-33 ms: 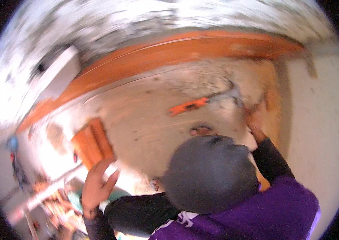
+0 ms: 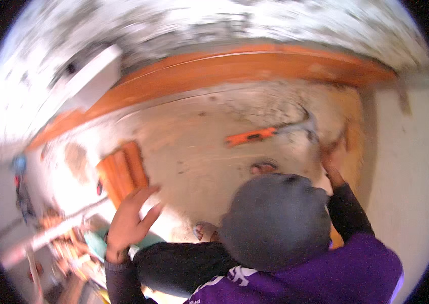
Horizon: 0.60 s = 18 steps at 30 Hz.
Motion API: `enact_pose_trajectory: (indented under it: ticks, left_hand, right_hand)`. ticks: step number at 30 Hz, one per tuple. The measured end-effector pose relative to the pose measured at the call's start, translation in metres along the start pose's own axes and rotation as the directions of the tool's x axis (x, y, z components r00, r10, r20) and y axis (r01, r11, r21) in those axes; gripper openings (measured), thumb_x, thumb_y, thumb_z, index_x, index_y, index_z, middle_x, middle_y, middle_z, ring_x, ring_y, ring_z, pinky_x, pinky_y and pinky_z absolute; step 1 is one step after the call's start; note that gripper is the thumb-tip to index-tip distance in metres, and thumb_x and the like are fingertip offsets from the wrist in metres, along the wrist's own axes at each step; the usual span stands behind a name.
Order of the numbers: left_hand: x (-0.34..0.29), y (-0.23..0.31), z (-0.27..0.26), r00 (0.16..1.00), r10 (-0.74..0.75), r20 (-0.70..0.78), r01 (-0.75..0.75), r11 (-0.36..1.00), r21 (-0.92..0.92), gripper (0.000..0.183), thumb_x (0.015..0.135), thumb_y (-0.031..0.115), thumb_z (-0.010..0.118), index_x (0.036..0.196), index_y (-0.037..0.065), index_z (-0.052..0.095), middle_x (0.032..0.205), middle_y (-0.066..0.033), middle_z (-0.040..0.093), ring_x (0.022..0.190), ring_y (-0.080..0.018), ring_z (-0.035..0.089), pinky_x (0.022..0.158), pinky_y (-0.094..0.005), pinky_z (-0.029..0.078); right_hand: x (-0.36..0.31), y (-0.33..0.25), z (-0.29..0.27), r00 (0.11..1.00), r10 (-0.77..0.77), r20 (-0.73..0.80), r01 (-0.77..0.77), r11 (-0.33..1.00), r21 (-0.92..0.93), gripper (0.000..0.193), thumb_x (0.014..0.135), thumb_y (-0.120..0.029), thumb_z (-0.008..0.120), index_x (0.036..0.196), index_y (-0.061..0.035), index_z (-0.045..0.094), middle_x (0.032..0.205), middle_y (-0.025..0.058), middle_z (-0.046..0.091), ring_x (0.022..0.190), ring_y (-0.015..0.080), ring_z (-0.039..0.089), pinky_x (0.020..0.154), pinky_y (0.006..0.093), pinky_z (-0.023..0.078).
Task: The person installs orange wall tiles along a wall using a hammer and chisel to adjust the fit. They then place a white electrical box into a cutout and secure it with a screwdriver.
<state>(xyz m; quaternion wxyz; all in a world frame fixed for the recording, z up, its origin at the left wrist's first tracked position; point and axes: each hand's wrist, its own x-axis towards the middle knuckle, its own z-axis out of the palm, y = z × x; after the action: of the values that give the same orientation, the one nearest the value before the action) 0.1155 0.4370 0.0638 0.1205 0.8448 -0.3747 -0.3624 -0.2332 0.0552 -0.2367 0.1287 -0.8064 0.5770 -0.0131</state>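
My left hand point(image 2: 132, 225), fingers apart, reaches in from the lower left over the near end of a ridged orange block point(image 2: 123, 169). I cannot tell if the two touch. At the right, my right hand point(image 2: 333, 161) is low near the floor, smeared by motion. Its fingers cannot be read, nor whether they hold anything. Beside it lies a hammer point(image 2: 255, 137) with an orange and black handle, its grey head toward that hand. A rounded grey shape point(image 2: 275, 223), apparently my bent knee, rises between my arms and hides some of the floor.
A long orange strip point(image 2: 255, 66) runs along the base of the rough, pale wall. A white block point(image 2: 95, 76) stands at its left end. Loose wood scraps point(image 2: 72, 248) lie at the lower left. A pale wall point(image 2: 402, 157) bounds the right side. The floor point(image 2: 184, 147) is dusty.
The view has swung slightly, so most things sit a little farther right in the picture. Both hands keep about the same place beside the orange block and the hammer.
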Motion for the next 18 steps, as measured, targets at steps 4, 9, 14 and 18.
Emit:
enact_pose_trajectory:
  ticks: [4, 9, 14, 18]
  left_hand:
    - [0.048, -0.009, 0.021, 0.951, 0.309, 0.004, -0.308, 0.949, -0.071, 0.042, 0.091, 0.029, 0.057, 0.12, -0.001, 0.055, 0.113, -0.0232, 0.06, 0.107, -0.0387, 0.055, 0.093, -0.0426, 0.044]
    - [0.089, 0.004, 0.056, 0.925, 0.354, 0.141, -0.319, 0.921, -0.225, 0.042, 0.093, 0.032, 0.055, 0.119, -0.001, 0.056, 0.111, -0.0226, 0.062, 0.104, -0.0354, 0.06, 0.091, -0.0417, 0.046]
    - [0.123, 0.031, 0.088, 0.941, 0.299, 0.156, -0.209, 0.881, -0.425, 0.044, 0.094, 0.036, 0.052, 0.114, -0.002, 0.057, 0.104, -0.0217, 0.063, 0.1, -0.0345, 0.061, 0.087, -0.0407, 0.047]
    - [0.145, 0.053, 0.134, 0.972, 0.235, -0.009, -0.202, 0.816, -0.542, 0.05, 0.096, 0.043, 0.048, 0.114, -0.002, 0.056, 0.099, -0.0198, 0.065, 0.093, -0.0322, 0.063, 0.08, -0.039, 0.05]
  right_hand:
    - [0.001, 0.105, 0.032, 0.977, -0.206, -0.047, 0.191, 0.956, -0.222, 0.078, 0.079, -0.026, 0.067, 0.14, 0.0006, 0.026, 0.11, 0.0254, 0.058, 0.095, 0.0428, 0.058, 0.085, 0.0463, 0.047]
    - [-0.005, 0.082, -0.008, 0.876, 0.171, 0.451, -0.292, 0.932, 0.214, 0.052, 0.084, -0.033, 0.062, 0.124, -0.0026, 0.047, 0.086, 0.0163, 0.063, 0.073, 0.0318, 0.06, 0.065, 0.043, 0.05]
    - [-0.047, 0.021, -0.05, 0.734, 0.181, 0.655, -0.586, 0.655, 0.476, 0.037, 0.087, -0.032, 0.061, 0.107, -0.0012, 0.058, 0.081, 0.0114, 0.063, 0.072, 0.0247, 0.061, 0.065, 0.0382, 0.05]
    - [-0.057, -0.094, -0.052, 0.659, -0.406, 0.633, -0.207, 0.711, 0.671, 0.035, 0.088, -0.03, 0.061, 0.109, -0.0016, 0.058, 0.083, 0.0113, 0.063, 0.073, 0.0234, 0.062, 0.067, 0.0358, 0.05]
